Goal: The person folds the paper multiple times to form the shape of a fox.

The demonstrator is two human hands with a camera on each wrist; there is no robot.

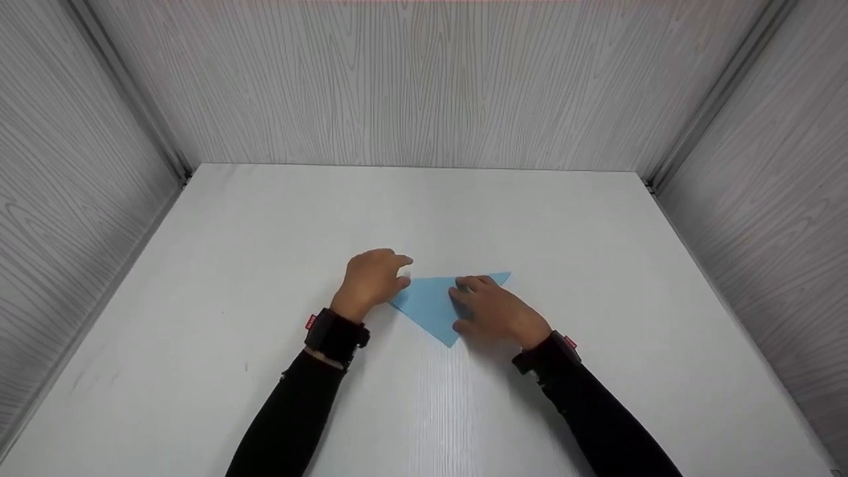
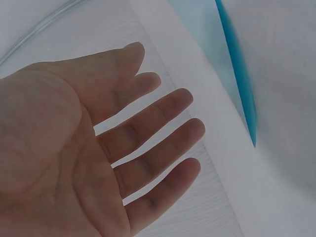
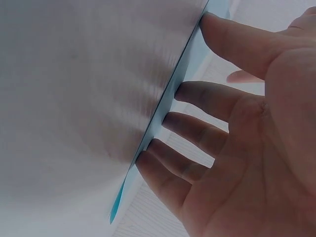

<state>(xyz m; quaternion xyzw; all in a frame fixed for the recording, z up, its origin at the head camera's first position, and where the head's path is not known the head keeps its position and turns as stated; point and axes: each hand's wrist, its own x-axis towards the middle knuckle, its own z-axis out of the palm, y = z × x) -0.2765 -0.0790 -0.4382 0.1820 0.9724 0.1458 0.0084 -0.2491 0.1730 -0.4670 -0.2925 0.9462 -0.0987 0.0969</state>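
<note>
A light blue sheet of paper, folded into a triangle, lies on the white table with one corner pointing towards me. My right hand rests its fingertips on the right part of the paper. In the right wrist view, the thumb and several fingertips touch the blue paper along its surface. Beside the paper's left corner is my left hand. The left wrist view shows that hand with fingers extended and spread, holding nothing, apart from the paper's raised edge.
The white tabletop spreads around the paper. Grey wood-grain panels stand at the back, at the left and at the right. Both wrists wear black bands over black sleeves.
</note>
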